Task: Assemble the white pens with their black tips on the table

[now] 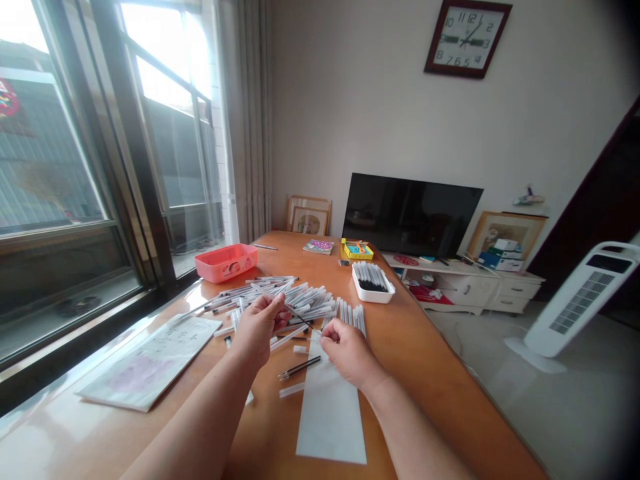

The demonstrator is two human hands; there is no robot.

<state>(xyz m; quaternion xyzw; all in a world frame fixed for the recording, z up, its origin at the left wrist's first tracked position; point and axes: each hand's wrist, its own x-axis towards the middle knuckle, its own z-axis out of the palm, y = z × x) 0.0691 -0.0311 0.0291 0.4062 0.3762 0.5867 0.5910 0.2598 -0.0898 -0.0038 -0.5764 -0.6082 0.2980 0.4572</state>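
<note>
Left hand (260,325) pinches a black refill (301,318) — its end at the right hand (346,348)

At the far right, a dark-framed clock (468,38) hangs above a black television (410,217), and a white tower fan (575,307) stands nearer. Grey curtains (255,120) hang beside the window (50,160) at left. A colourful booklet (319,247) lies far off, left of a yellow box (359,252).

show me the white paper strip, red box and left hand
white paper strip (331,420), head view, bare lower part
red box (240,266), head view, front wall
left hand (259,325), head view, back of hand
</note>
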